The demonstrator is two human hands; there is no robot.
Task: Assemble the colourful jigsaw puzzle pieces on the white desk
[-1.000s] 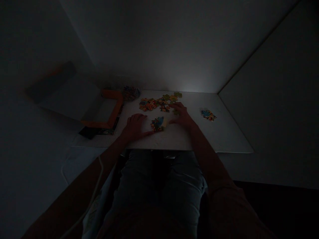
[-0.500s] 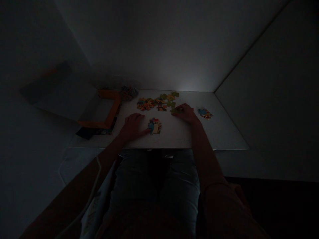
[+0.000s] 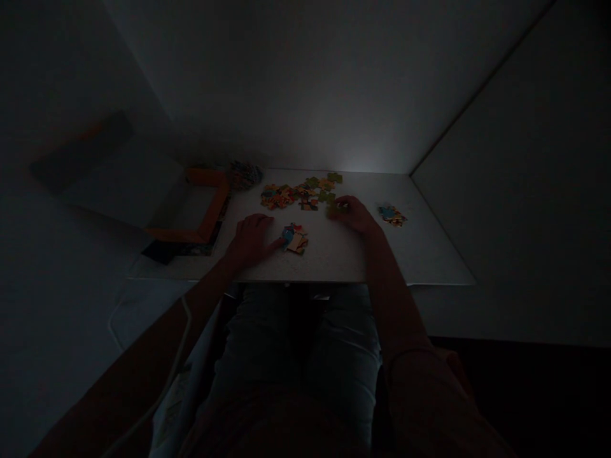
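Observation:
In the dim light, my right hand (image 3: 356, 215) pinches a green jigsaw puzzle piece (image 3: 335, 212) between thumb and fingers, low over the table. Just beyond it lie several green and yellow puzzle pieces (image 3: 327, 196), close together. My left hand (image 3: 251, 240) rests on the table with thumb and fingers spread. Its thumb tip reaches the edge of a small stack of puzzle pieces (image 3: 296, 239), with blue, red and cream faces. Further back sits a heap of orange and multicoloured puzzle pieces (image 3: 277, 197).
Another little pile of puzzle pieces (image 3: 392, 215) lies on the right of the white table (image 3: 420, 254). An open orange-edged box (image 3: 217, 207) stands at the left, with a dark bundle (image 3: 245, 175) behind it. A pale cord (image 3: 187, 318) crosses my left forearm. Walls border the table.
The green piece in my right hand has shifted slightly and looks blurred. The small stack by my left thumb has turned a little. The whole view has moved slightly.

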